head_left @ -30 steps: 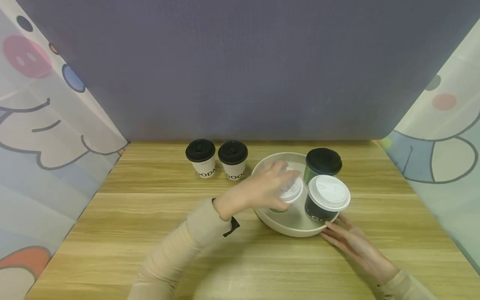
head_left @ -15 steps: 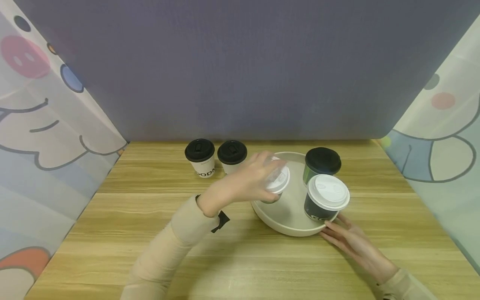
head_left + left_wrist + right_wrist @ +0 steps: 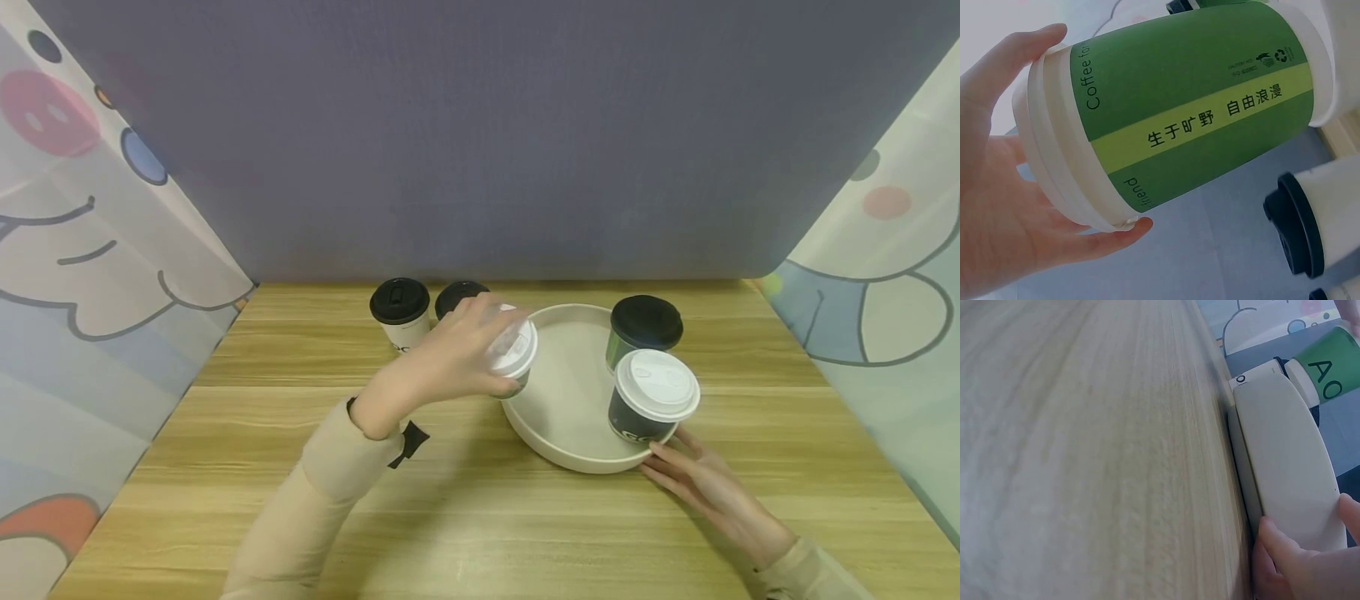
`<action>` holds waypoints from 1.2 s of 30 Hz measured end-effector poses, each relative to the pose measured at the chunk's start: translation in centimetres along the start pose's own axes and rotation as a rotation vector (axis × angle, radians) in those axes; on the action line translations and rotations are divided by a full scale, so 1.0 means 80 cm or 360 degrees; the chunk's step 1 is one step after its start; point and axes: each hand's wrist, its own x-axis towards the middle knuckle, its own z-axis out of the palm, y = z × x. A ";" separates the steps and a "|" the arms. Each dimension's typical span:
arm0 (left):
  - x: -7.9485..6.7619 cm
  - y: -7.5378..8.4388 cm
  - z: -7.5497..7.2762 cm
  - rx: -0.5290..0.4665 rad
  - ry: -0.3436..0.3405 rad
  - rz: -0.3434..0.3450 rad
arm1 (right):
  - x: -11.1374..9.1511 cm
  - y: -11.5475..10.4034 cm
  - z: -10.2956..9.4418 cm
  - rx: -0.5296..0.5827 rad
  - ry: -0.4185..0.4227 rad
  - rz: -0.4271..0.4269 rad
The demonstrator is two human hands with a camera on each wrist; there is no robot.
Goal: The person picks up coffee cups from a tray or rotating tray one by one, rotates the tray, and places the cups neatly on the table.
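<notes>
My left hand (image 3: 442, 350) grips a green paper coffee cup (image 3: 1197, 106) by its white lid, thumb and fingers spread around the lid's rim. In the head view this cup hangs over the left rim of a round cream tray (image 3: 566, 400), clear of its floor. My right hand (image 3: 712, 492) holds the tray's near right edge, one digit at the rim and others low on the wall in the right wrist view. Inside the tray stand a dark cup with a white lid (image 3: 656, 387) and a green cup with a black lid (image 3: 647, 323).
Two white cups with black lids stand left of the tray: one (image 3: 400, 304) in plain sight, the other (image 3: 457, 296) partly behind my left hand. A grey panel (image 3: 480, 150) rises at the back of the wooden table (image 3: 285, 433). Cartoon-print curtains (image 3: 82, 250) flank both sides.
My left hand has carried the green cup leftward, from over the tray's floor to its left rim, now partly covering a white cup. The right hand and tray have stayed put.
</notes>
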 end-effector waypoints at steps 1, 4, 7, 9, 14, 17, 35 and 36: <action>-0.002 -0.002 -0.001 -0.0004 0.0005 -0.0015 | 0.000 0.000 0.000 0.0005 0.0007 0.0005; -0.007 -0.006 -0.002 -0.0010 0.0019 -0.0035 | 0.000 0.000 0.000 -0.0001 0.0006 0.0005; -0.013 -0.011 -0.002 0.0003 0.0028 -0.0040 | -0.001 0.000 0.001 -0.0035 0.0009 -0.0001; -0.016 -0.014 -0.001 0.0026 0.0034 -0.0040 | -0.001 0.000 0.000 -0.0060 -0.0004 -0.0018; -0.026 -0.024 0.001 0.0038 0.0035 -0.0098 | -0.001 0.000 -0.001 -0.0094 -0.0019 -0.0043; -0.032 -0.030 0.001 -0.0011 0.0018 -0.0177 | -0.001 0.000 -0.001 -0.0082 -0.0018 -0.0041; -0.069 -0.084 0.008 -0.0037 0.0052 -0.0385 | -0.004 -0.001 0.004 -0.0035 -0.0021 -0.0033; -0.071 -0.086 0.009 -0.0044 0.0050 -0.0399 | -0.004 -0.001 0.004 -0.0036 -0.0014 -0.0034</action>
